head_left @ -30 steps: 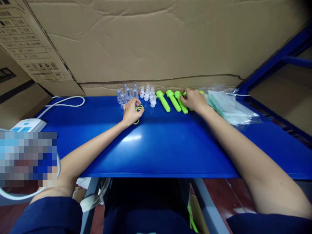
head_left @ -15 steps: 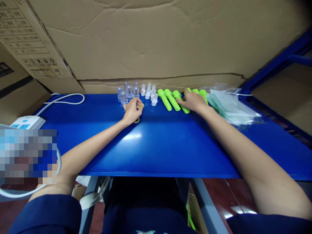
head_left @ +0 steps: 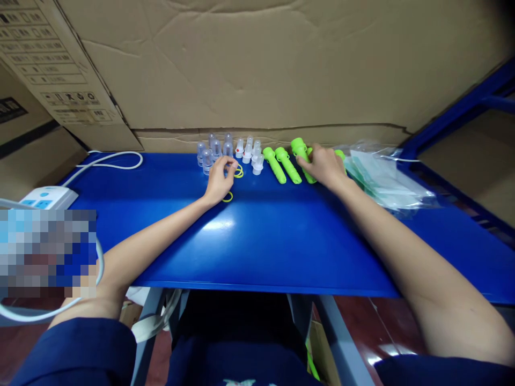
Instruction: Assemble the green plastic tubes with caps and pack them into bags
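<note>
My left hand (head_left: 219, 179) is closed, thumb and fingertips together, beside thin yellow rings (head_left: 238, 171) on the blue table. Whether a ring is pinched in it is hidden. Another yellow ring (head_left: 227, 197) lies just below the hand. Behind the hand stand several clear domed plastic caps (head_left: 207, 161). Small white-based clear pieces (head_left: 258, 165) are grouped to their right. My right hand (head_left: 324, 165) has its fingers on a lime-green flashlight-shaped body (head_left: 298, 146), whose wide end is raised. Two similar green bodies (head_left: 276, 166) lie to its left; others are partly covered by the hand.
Clear plastic bags with a pale green-and-white sheet (head_left: 378, 177) lie at the right. A white power strip (head_left: 50, 198) with a cable sits at the left. A cardboard wall (head_left: 257, 69) borders the back of the blue table (head_left: 261, 241).
The wide end of the green body at my right hand has risen. My left fingers have drawn slightly away from the yellow rings, so more of them shows. The view has shifted slightly.
</note>
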Demonstrator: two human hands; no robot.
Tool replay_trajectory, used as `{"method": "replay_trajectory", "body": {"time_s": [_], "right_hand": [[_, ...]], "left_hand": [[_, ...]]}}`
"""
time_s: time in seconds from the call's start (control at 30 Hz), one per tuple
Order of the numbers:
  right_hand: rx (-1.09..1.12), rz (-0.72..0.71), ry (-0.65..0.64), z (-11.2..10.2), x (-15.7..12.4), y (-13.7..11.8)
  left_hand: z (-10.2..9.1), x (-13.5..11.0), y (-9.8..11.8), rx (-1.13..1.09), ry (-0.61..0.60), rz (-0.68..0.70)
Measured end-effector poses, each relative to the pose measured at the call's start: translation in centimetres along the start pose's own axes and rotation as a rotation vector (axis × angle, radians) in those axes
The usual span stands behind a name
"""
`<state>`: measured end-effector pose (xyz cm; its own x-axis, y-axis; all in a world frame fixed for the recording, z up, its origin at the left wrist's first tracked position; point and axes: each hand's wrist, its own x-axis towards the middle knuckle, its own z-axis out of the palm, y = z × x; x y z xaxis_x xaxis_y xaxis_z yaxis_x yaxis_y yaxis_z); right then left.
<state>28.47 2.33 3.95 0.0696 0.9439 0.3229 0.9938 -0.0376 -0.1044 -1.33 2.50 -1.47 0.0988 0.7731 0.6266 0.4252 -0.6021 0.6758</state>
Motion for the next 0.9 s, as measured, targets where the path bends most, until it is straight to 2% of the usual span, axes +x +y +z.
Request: {"method": "replay_trajectory", "body": {"time_s": [0.07,0.17,0.23,0.33,0.43,0.6,0.73,0.8,0.9], "right_hand": [[0.072,-0.052,0.146,0.3,0.0,0.2],[0.184,-0.222,0.399,0.6,-0.2,0.0],[0.224,-0.384,0.468,0.6,-0.8,-0.8],[0.218,-0.647,0.395,0.3,-2.4,-3.0],[0.173,-0.767,0.254,0.2,-4.1,-5.4],[0.232,-0.797,0.1,0.7,-5.7,-7.4],[0.295,-0.787,0.061,0.8,-5.8,-7.6],[0.339,-0.783,0.049,0.8,-5.7,-7.5],[0.455,-0.787,-0.007,0.9,-5.5,-7.5]], "left_hand": [[-0.1,0.2,0.1,-0.071,0.026,0.01],[0.0,0.5,0.2,-0.266,0.054,-0.066],[0.0,0.6,0.2,-0.399,0.07,-0.138],[0.0,0.7,0.2,-0.518,0.072,-0.22],[0.0,0.7,0.3,-0.569,0.048,-0.257],[0.2,0.6,0.4,-0.542,0.013,-0.292],[0.4,0.6,0.1,-0.548,-0.096,-0.297],[0.3,0.6,0.0,-0.538,-0.12,-0.258],[0.1,0.5,0.1,-0.509,-0.081,-0.175]]}}
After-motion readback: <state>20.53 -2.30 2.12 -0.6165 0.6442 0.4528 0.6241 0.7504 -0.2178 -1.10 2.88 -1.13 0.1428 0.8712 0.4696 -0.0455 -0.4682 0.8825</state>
